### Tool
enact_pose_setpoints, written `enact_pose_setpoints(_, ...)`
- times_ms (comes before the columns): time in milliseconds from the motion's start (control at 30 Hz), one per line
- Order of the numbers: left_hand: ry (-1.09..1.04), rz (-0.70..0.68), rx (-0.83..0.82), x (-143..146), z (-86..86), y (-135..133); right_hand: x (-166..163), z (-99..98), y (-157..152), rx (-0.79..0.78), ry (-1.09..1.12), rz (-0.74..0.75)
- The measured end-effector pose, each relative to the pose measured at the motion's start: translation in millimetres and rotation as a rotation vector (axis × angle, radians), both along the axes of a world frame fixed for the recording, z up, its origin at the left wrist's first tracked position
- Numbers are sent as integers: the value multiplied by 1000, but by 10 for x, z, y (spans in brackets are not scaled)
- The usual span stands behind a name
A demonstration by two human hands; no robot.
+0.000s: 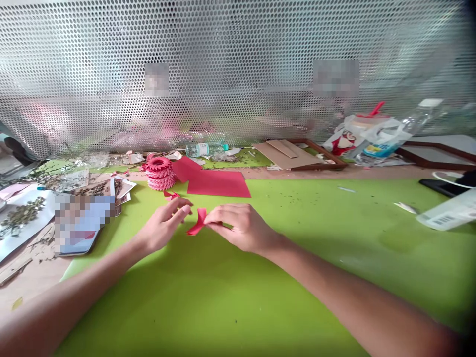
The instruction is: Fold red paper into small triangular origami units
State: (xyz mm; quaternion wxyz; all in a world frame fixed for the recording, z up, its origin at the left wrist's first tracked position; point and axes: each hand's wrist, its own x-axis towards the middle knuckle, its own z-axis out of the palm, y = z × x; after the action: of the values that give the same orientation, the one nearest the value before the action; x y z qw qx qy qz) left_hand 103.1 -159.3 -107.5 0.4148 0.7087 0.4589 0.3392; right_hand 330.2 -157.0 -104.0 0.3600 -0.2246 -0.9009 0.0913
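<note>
Two hands reaching forward, right hand (240, 229) pinching a red paper strip (198, 223), left hand (163, 227) half-open beside it

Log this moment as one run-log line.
Right hand: pinching folded red paper strip | Left hand: beside strip | Nearby: pink folded-paper stack, red paper sheet | Surface: green mat

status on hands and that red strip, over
Right hand pinching red paper strip. Left hand close beside it. Folded red paper stack just beyond.
</note>
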Motion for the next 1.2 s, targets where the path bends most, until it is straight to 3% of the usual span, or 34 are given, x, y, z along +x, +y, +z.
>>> enact_pose_setpoints(167, 106, -110, 147, -3, -9, 59, 10, -8, -2, -113, -70, 76)
enact_pose_setpoints(367, 160, -71, 206, 24, -44, 30, 13, -6, 1, -160, -106, 69)
enact_pose_setpoints(800, 6, -42, -18, 55, -74, 26, -4, -3, -17, -295, -150, 89)
enact_pose_setpoints(1200, 55, 6, 57, 56, -63, 8, -38, 28, -46, -399, -185, -32)
